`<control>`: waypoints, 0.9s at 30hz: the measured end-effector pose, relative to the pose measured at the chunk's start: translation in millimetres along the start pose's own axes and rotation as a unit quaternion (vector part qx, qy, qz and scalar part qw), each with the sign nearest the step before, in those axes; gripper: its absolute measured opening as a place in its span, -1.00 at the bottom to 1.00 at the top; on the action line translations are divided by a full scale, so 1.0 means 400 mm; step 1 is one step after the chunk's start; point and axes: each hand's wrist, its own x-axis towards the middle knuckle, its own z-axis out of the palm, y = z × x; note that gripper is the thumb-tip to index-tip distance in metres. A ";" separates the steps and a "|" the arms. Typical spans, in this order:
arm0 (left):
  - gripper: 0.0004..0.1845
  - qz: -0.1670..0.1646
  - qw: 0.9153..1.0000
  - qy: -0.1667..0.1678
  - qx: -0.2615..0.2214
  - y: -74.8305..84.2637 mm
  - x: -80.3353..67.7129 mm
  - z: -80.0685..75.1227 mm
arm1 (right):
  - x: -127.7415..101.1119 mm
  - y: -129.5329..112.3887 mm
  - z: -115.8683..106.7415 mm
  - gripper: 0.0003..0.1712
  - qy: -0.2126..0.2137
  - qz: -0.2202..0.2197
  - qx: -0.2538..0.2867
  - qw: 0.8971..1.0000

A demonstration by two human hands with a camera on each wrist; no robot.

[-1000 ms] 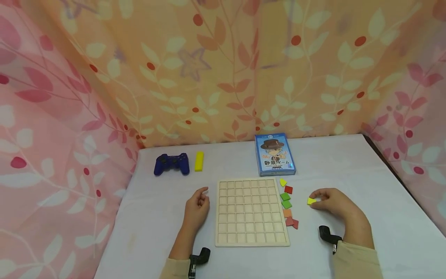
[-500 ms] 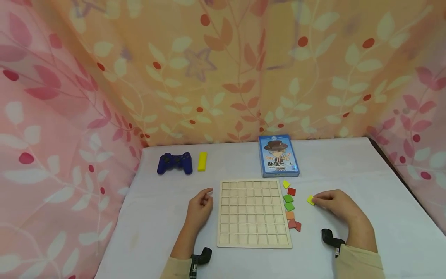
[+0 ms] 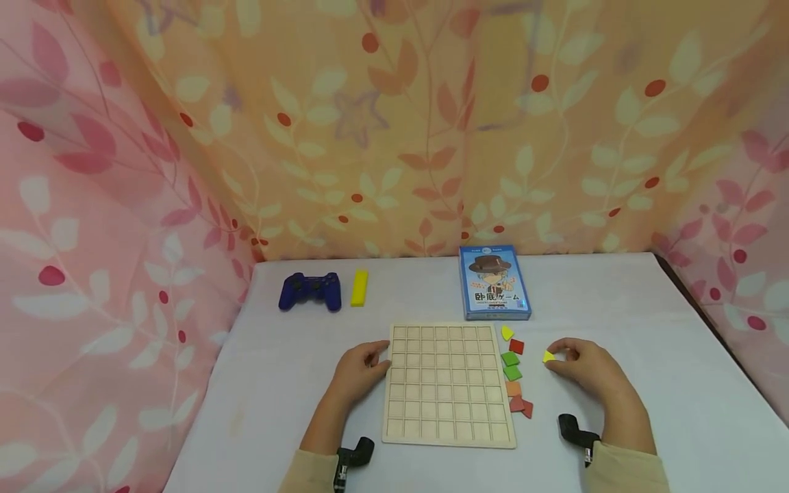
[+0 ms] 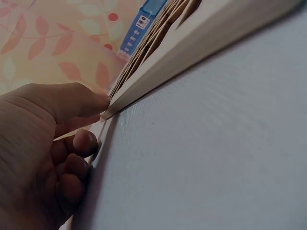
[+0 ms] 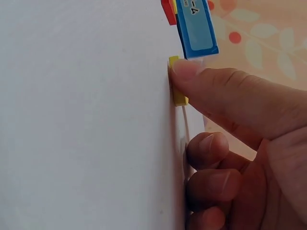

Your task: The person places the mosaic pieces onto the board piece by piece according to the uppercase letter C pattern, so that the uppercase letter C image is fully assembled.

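The right hand (image 3: 585, 364) pinches a yellow tile (image 3: 547, 357) between thumb and forefinger, well out toward 3 o'clock from the board (image 3: 446, 383). The tile is small and thin, so a loosened or tilted pinch could let it slip; whether it clears the cloth (image 3: 271, 390) is hard to tell from the wrist view. At 9 o'clock the left hand (image 3: 359, 375) reaches the board's edge, thumb and forefinger apart, not clamped. That steadies little: a nudge toward 3 o'clock could drive the board into the loose pieces (image 3: 512, 373) beside it. A low sweep by the right hand toward 9 o'clock could scatter them too, the coral pair (image 3: 516, 405) at 4 o'clock included.
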 end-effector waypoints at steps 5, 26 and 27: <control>-0.57 -0.011 1.000 -0.005 0.005 0.003 0.012 -0.008 | 0.004 0.002 0.009 -0.49 0.009 -0.010 -0.002 1.000; -0.62 0.012 0.998 0.019 0.051 0.012 -0.009 0.004 | 0.001 -0.009 0.000 -0.48 -0.006 0.002 0.087 0.996; -0.62 0.010 0.998 0.019 0.052 0.012 -0.007 0.008 | 0.001 -0.010 -0.004 -0.47 -0.004 0.003 0.083 0.997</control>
